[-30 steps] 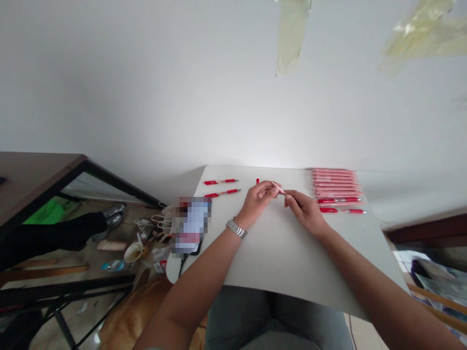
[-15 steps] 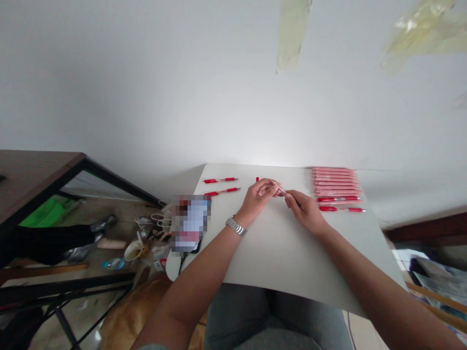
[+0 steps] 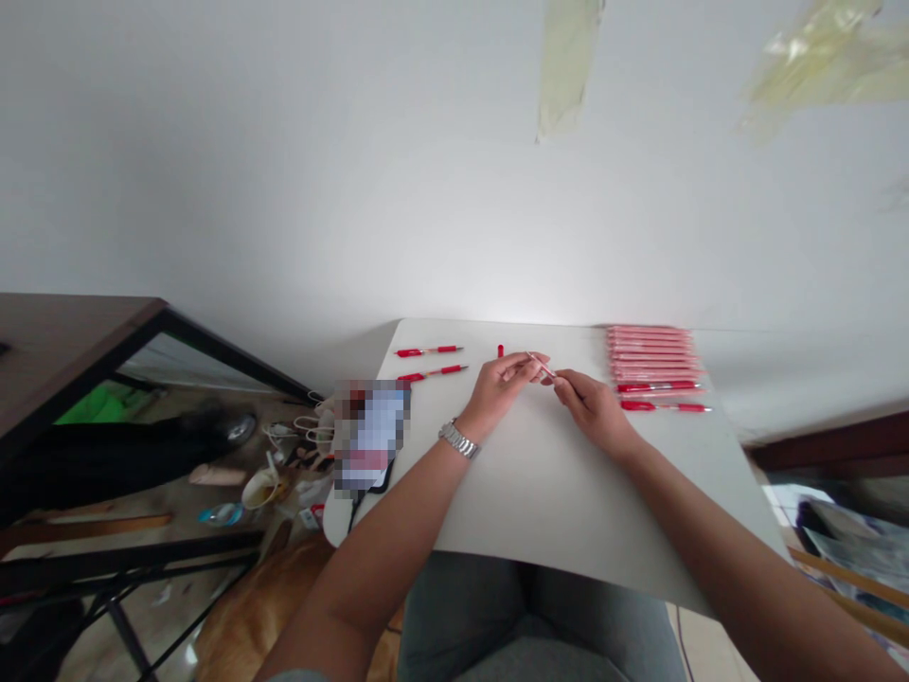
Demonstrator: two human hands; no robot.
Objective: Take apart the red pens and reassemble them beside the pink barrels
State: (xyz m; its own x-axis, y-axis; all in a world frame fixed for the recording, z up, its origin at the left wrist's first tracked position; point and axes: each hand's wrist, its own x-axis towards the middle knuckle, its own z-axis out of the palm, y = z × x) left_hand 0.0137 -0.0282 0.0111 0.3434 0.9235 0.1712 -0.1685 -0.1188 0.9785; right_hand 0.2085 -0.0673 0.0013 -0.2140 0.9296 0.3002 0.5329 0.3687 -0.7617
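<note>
Both hands meet over the far middle of a white table (image 3: 554, 493). My left hand (image 3: 501, 388), with a metal watch on its wrist, is closed on one end of a thin pink pen barrel (image 3: 541, 367). My right hand (image 3: 593, 409) pinches the barrel's other end. A small red pen part (image 3: 501, 350) lies just beyond the left hand. Two red pens (image 3: 430, 363) lie at the far left. A row of several pink pen barrels (image 3: 651, 346) lies at the far right, with two red pens (image 3: 664, 396) at its near side.
A blurred-out phone (image 3: 370, 436) with a cable sits at the table's left edge. Cluttered floor lies to the left, with a cup (image 3: 259, 491), a dark-framed desk (image 3: 78, 332), and another person's dark trouser leg and shoe (image 3: 142, 445). A white wall stands behind.
My hands have barely shifted and keep hold of the barrel. The other person's leg and shoe on the left have moved.
</note>
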